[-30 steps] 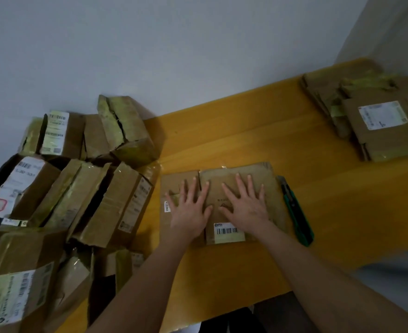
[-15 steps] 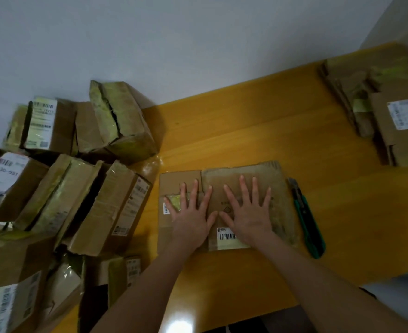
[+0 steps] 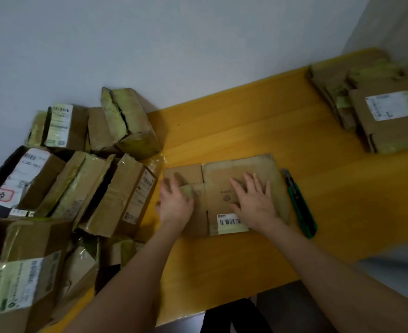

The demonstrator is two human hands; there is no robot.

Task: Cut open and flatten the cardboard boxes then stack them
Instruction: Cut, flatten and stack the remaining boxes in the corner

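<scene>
A flattened cardboard box (image 3: pixel 222 188) with a barcode label lies on the yellow table (image 3: pixel 246 131) in front of me. My right hand (image 3: pixel 253 203) presses flat on its right half, fingers spread. My left hand (image 3: pixel 174 203) lies on its left flap, blurred, fingers straight. A green utility knife (image 3: pixel 299 203) lies on the table just right of the cardboard. A stack of flattened boxes (image 3: pixel 378 109) sits at the far right of the table.
Several taped, unflattened cardboard boxes (image 3: pixel 78 169) crowd the left end of the table, close to my left hand. A grey wall runs behind the table. The table's near edge is just below my forearms.
My hands have spread apart over the cardboard: the left slid toward the left flap, the right toward the right half. The cardboard stays flat on the table.
</scene>
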